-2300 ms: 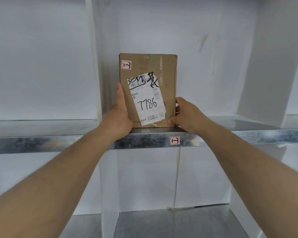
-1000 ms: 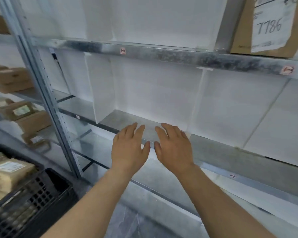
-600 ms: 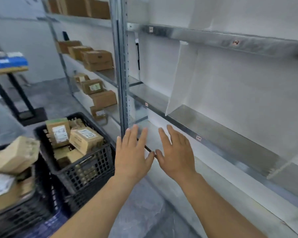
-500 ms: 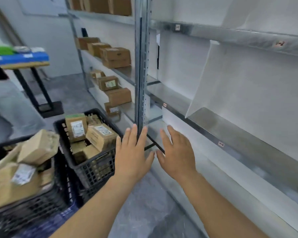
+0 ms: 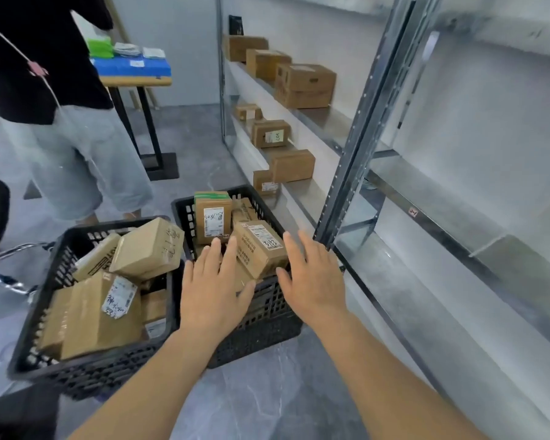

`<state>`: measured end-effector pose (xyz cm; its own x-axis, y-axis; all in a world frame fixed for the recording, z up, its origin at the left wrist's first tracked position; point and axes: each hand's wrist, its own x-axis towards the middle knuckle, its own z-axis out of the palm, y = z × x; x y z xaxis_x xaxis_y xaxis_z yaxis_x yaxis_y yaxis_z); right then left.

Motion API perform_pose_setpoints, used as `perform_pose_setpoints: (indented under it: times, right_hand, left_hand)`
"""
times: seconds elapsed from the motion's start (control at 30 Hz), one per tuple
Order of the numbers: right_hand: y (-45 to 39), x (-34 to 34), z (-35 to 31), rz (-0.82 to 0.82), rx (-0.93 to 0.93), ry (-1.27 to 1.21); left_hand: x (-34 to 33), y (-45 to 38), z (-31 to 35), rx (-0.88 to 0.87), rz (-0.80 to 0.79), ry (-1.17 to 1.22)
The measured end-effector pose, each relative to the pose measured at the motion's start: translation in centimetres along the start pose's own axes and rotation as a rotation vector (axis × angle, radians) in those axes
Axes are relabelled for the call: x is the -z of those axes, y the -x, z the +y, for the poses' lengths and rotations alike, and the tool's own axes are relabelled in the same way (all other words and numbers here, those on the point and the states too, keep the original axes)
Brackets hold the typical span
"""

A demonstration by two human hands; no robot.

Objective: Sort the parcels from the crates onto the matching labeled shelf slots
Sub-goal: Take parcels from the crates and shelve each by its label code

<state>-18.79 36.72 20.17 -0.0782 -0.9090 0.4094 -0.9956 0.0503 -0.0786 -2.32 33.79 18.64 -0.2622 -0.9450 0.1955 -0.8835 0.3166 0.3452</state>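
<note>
Two black plastic lattice crates on the floor, left crate point(image 5: 86, 363) heaped with brown cardboard parcels, right crate point(image 5: 267, 319) too. Left hand point(image 5: 213, 290) and right hand point(image 5: 315, 281), fingers spread and holding nothing, flank the 313 parcel point(image 5: 259, 249). Half a second ago they hovered by the steel shelf point(image 5: 426, 223)
</note>
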Motion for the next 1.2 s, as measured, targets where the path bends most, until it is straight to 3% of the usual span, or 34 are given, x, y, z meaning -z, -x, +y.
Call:
perform_pose_setpoints:
  times: [0.27, 0.57, 0.83, 1.2]
  right_hand:
    - [-3.6, -4.7, 0.6, -0.158, 0.042, -0.049]
    - [-11.1, -10.3, 6.5, -0.329, 0.118, -0.182]
    - [-15.9, -19.1, 14.2, -0.495, 0.044, -0.225]
    - [-17.8, -29.5, 15.8, -0.744, -0.105, -0.325]
  left_hand:
    - [-3.5, -3.2, -2.0, 0.13, -0.057, 0.041]
    - [-9.0, -10.0, 0.5, 0.281, -0.111, 0.036]
    - [-15.8, -16.8, 3.2, 0.472, -0.253, 0.105]
    - [-24.6, -21.0, -0.5, 0.644, -0.401, 0.306]
